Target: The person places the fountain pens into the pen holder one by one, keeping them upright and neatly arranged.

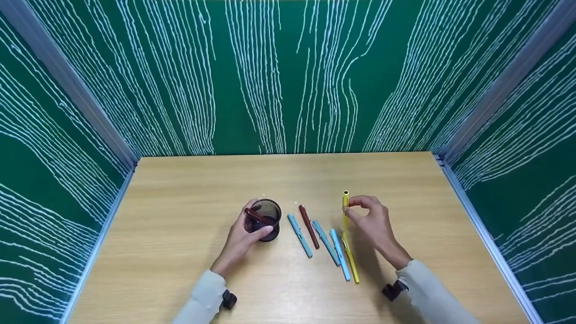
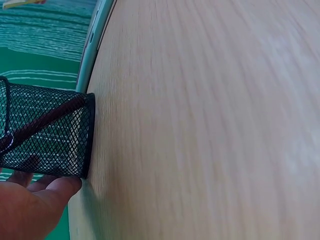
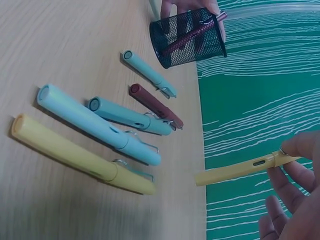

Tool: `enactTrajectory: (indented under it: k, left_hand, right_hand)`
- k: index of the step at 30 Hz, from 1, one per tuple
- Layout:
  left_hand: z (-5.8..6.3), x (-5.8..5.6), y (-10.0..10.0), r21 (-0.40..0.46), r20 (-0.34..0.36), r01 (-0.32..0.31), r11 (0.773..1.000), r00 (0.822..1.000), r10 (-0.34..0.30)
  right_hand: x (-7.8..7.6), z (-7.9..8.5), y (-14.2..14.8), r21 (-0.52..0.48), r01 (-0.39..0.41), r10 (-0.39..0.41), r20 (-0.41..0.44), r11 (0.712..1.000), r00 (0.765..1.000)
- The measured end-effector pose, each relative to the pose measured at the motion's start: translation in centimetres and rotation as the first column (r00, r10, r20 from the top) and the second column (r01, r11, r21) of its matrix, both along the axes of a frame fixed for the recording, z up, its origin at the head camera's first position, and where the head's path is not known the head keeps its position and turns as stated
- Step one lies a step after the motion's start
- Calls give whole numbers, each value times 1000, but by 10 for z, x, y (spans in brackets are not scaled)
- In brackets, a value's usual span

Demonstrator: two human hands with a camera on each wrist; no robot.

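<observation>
The left hand (image 1: pixel 245 238) grasps a black mesh pen cup (image 1: pixel 269 207), thumb and fingers round its side, a little nearer the left edge of the wooden table (image 1: pixel 180 189) than the right. Whether the cup's base touches the wood cannot be told. One dark red pen (image 1: pixel 255 216) leans inside the cup, its end poking over the rim.

The right hand (image 1: pixel 373 222) pinches a yellow pen (image 1: pixel 345 211) near its upper end between thumb and fingers, holding it almost upright, its lower part pointing down at the table.

Between the hands, five capped clip pens lie aslant in a loose row, their upper ends toward the table's back edge. Going from the cup toward the right edge, they are a teal pen (image 1: pixel 299 235), a brownish-red pen (image 1: pixel 309 227), a second teal pen (image 1: pixel 326 243), a light blue pen (image 1: pixel 339 254) and a second yellow pen (image 1: pixel 351 263), the last just beside the light blue one. Patterned green walls (image 1: pixel 288 90) rise along the table's back, left and right edges.
</observation>
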State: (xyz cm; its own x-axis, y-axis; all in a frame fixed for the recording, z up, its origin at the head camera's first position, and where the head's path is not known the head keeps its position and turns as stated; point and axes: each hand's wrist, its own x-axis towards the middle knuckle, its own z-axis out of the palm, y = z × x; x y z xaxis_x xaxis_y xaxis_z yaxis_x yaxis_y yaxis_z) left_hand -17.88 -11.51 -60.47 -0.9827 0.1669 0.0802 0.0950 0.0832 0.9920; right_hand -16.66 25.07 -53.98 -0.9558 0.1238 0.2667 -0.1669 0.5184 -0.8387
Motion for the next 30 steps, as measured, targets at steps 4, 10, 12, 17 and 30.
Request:
enactTrajectory:
  k: [4,10,12,17,30]
  left_hand:
    - [1,0,0,-2,4,2,1000,1000,-2]
    - [1,1,0,-4,7,3,1000,1000,-3]
    - [0,1,0,3,10,5,1000,1000,-5]
    - [0,1,0,-13,8,0,1000,1000,0]
    - [-2,0,0,9,1,2,1000,1000,-2]
  right_hand:
    - [0,3,-3,-11,-20,20,1,1000,1000]
    - [-2,5,-9,-9,-39,39,7,999,999]
    - [-3,5,-11,-10,-46,46,8,999,999]
    - [-4,7,-15,-12,-58,58,7,998,998]
    - [-3,9,-30,-8,-92,92,-14,996,996]
